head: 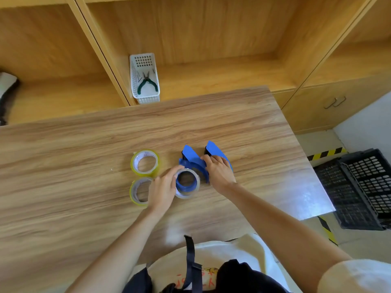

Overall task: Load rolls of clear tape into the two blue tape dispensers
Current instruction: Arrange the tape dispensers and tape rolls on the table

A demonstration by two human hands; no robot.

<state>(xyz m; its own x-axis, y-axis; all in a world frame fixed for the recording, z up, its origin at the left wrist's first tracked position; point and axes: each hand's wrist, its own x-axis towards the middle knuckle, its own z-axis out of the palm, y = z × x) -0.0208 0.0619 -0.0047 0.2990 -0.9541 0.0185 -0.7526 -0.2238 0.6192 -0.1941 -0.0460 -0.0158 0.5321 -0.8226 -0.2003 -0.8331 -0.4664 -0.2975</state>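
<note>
Two blue tape dispensers lie side by side on the wooden table (84, 155). The near dispenser (191, 159) has a clear tape roll (187, 194) sitting around its blue hub. My left hand (163, 189) grips that roll from the left side. My right hand (219, 170) presses down on the near dispenser's body and partly covers the far dispenser (214, 150). Two more clear rolls with a yellowish tint lie flat to the left: one (145, 163) farther away, one (138, 192) nearer, partly hidden under my left hand.
A white plastic basket (146, 96) holding green-handled pliers (147, 82) stands on the shelf behind the table. Wooden shelving and cabinets fill the back. Black crates (364, 187) sit on the floor to the right, past the table's right edge.
</note>
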